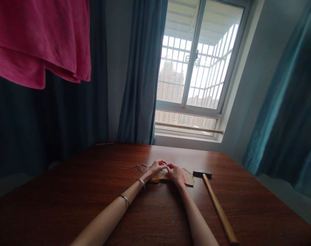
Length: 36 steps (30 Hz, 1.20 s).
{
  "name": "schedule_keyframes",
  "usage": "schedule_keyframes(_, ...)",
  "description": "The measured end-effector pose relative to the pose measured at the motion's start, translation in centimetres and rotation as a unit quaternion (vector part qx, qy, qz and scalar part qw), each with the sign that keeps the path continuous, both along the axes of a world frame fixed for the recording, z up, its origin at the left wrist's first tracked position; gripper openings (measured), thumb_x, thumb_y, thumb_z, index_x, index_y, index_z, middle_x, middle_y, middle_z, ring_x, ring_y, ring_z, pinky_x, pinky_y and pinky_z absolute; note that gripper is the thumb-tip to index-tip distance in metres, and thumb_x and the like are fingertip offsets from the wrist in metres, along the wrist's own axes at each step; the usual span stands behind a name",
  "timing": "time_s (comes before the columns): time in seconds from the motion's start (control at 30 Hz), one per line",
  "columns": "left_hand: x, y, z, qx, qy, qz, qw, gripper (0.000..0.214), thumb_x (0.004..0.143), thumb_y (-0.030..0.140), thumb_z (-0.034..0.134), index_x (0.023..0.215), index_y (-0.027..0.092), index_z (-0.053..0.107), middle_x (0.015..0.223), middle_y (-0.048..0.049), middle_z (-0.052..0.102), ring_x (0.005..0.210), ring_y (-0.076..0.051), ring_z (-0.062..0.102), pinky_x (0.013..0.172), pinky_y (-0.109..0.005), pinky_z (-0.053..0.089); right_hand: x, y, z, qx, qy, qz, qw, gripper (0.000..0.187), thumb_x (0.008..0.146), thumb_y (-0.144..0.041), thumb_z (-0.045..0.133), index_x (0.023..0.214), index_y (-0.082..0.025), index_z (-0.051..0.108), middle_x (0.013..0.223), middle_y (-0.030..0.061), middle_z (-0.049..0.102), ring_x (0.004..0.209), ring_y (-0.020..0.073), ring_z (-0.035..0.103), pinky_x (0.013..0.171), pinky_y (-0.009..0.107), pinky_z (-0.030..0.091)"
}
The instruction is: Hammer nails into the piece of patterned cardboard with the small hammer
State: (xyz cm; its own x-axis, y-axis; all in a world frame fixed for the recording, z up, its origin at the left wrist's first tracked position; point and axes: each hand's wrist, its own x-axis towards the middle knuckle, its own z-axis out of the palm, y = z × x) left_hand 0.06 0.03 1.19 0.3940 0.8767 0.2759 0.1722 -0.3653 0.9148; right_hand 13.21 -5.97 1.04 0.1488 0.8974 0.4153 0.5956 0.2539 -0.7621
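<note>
My left hand [157, 166] and my right hand [173, 171] meet fingertip to fingertip in a pinch at the middle of the table. Whatever lies between the fingers is too small to make out. Under them is a flat tan piece like cardboard [188, 177], with a pink band and a row of small dark marks along its far edge. Its left part is mostly hidden by my hands. Several thin metal pieces like nails or punches [139, 167] lie just left of my left hand. To the right rests a hammer [218, 205] with a dark head and long wooden handle.
The brown wooden table [68, 191] reaches to the wall. Beyond it are a barred window [191, 68] and a blue curtain [140, 75]. A pink cloth [42, 41] hangs at the upper left. Another curtain [281, 112] hangs on the right.
</note>
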Motion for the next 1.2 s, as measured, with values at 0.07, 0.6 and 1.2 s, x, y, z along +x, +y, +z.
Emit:
schedule_keyframes(0.07, 0.0, 0.2, -0.2, 0.002, 0.007, -0.004, 1.000, 0.028, 0.062, 0.030, 0.063, 0.082, 0.011, 0.065, 0.077, -0.0059, 0.067, 0.073, -0.017, 0.060, 0.066, -0.026, 0.046, -0.1, -0.1, 0.1, -0.003, -0.003, -0.002, 1.000, 0.023, 0.077, -0.033, 0.051, 0.080, -0.018, 0.068, 0.077, 0.0041, 0.069, 0.071, 0.0158, 0.061, 0.068, 0.025, 0.045)
schedule_keyframes(0.6, -0.2, -0.3, -0.1, 0.052, 0.038, 0.021, 0.998, 0.024, 0.065, 0.032, 0.060, 0.076, 0.012, 0.067, 0.074, -0.0047, 0.067, 0.070, -0.015, 0.058, 0.064, -0.024, 0.044, -0.7, -1.2, 0.8, -0.008, -0.032, -0.006, 0.999, 0.023, 0.077, -0.029, 0.049, 0.080, -0.019, 0.069, 0.079, 0.0039, 0.070, 0.072, 0.0150, 0.062, 0.068, 0.023, 0.045)
schedule_keyframes(1.2, -0.2, -0.8, 0.1, 0.045, 0.061, 0.053, 0.996, 0.022, 0.065, 0.030, 0.059, 0.077, 0.014, 0.067, 0.076, -0.0056, 0.067, 0.073, -0.018, 0.060, 0.064, -0.026, 0.045, 11.7, -19.3, 1.0, -0.248, -0.279, -0.375, 0.848, 0.049, 0.082, -0.049, 0.034, 0.101, -0.012, 0.058, 0.085, 0.0198, 0.062, 0.075, 0.0314, 0.063, 0.061, 0.037, 0.045)
